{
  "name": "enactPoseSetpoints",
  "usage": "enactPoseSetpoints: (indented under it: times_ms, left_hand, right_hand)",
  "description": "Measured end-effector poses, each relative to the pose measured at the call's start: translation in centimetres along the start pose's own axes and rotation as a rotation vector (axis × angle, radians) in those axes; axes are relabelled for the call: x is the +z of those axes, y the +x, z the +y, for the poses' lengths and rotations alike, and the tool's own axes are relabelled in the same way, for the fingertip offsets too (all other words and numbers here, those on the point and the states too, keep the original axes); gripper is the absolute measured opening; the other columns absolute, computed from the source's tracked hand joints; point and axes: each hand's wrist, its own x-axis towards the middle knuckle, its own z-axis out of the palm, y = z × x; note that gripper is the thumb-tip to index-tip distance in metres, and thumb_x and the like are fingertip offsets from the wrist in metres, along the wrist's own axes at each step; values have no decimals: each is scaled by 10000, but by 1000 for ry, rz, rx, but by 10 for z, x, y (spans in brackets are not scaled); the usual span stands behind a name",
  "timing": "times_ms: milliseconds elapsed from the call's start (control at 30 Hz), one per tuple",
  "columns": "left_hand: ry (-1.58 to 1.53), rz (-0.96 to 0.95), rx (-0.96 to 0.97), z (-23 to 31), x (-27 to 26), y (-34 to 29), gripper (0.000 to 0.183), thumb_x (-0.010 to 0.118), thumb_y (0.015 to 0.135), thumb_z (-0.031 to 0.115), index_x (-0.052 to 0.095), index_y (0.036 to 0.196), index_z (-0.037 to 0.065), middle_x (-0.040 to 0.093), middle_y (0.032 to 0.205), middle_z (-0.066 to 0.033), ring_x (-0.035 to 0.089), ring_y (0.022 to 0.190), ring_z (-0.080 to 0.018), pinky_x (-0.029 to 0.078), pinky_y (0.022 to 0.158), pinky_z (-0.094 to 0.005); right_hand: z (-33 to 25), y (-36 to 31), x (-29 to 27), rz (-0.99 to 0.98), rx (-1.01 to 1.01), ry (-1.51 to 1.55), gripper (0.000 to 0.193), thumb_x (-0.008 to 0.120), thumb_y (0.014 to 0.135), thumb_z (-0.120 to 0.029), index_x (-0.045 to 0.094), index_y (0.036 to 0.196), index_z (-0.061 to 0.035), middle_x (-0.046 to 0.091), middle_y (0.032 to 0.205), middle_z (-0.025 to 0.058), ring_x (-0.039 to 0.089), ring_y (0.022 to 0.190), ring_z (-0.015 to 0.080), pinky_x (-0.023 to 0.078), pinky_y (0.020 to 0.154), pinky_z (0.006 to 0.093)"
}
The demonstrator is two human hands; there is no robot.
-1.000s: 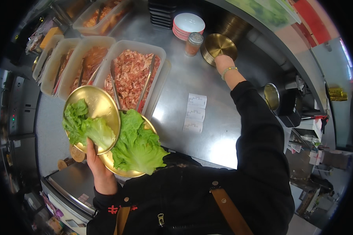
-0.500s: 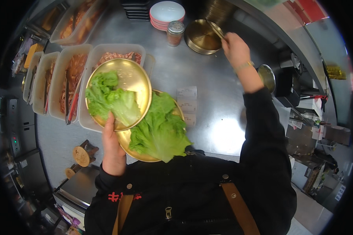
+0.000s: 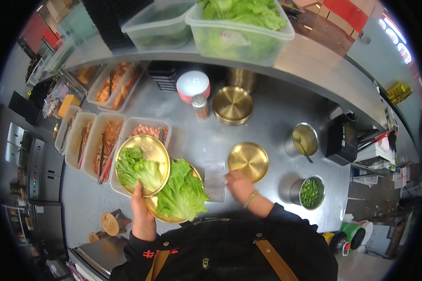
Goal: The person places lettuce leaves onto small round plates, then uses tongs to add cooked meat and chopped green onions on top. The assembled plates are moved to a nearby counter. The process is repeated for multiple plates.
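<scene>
My left hand [image 3: 143, 218] grips the lower rim of a round gold plate [image 3: 155, 147] carrying a few lettuce leaves [image 3: 138, 171]. Partly under it is a second gold plate [image 3: 163, 215], topped with a large lettuce leaf [image 3: 180, 192]; whether my hand bears this plate too is hidden. My right hand [image 3: 244, 189], a band on its wrist, is low over the counter between printed paper slips [image 3: 214, 182] and a bare gold plate [image 3: 248, 161]. Its fingers are bunched toward the slips and blurred, so their grip cannot be made out.
Stacked gold plates [image 3: 233, 105], a shaker [image 3: 200, 107] and pink-and-white bowls [image 3: 193, 85] stand at the back. Tubs of meat [image 3: 109, 140] line the left. On the right are metal pots, one with chopped greens [image 3: 309, 193]. A shelf [image 3: 248, 68] overhangs the far side, bearing a lettuce tub [image 3: 241, 42].
My right hand has come from the plate stack toward me, and a bare gold plate now lies on the counter. The view has tilted up, bringing in the shelf. My left hand still holds its plate.
</scene>
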Motion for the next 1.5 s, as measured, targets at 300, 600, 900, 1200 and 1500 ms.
enactPoseSetpoints:
  times_ms: [300, 600, 900, 1200, 1500]
  left_hand:
    - [59, -57, 48, -26, 28, -6, 417, 434, 956, 223, 380, 1308, 6, 511, 1265, -151, 544, 1108, -270, 436, 953, -400]
    - [98, -51, 6, -23, 22, 19, 417, 460, 945, 196, 368, 1306, 10, 519, 1229, -152, 558, 1071, -264, 467, 903, -400]
    - [45, -41, -167, -4, 25, 35, 415, 501, 933, 225, 421, 1263, -13, 552, 1175, -156, 587, 1018, -259, 495, 859, -388]
    - [-48, 1, -105, 22, 13, 53, 408, 464, 950, 209, 386, 1294, 4, 535, 1219, -137, 569, 1064, -247, 468, 908, -377]
    - [-51, 10, -67, 25, 5, 62, 417, 462, 946, 201, 375, 1301, 1, 525, 1234, -146, 564, 1075, -253, 461, 922, -374]
  right_hand:
    - [-72, 46, 9, -215, 134, 926, 438, 538, 814, -240, 506, 1220, -77, 518, 1197, 187, 517, 1071, 341, 440, 895, 402]
    - [-49, 169, -334, 663, -165, 221, 165, 589, 875, -131, 626, 815, 18, 519, 661, -11, 486, 640, 61, 405, 590, 205]
    - [4, 388, -361, -637, -139, -180, 522, 755, 690, -217, 570, 1160, -85, 625, 1021, 118, 591, 945, 219, 474, 832, 350]
    - [6, 412, -339, -614, -359, -898, 585, 760, 604, -403, 594, 1087, -118, 581, 1120, 145, 549, 1010, 325, 455, 852, 399]
    - [8, 395, -381, -150, -99, -191, 273, 614, 727, -58, 604, 999, -58, 626, 808, 92, 621, 757, 191, 497, 692, 298]
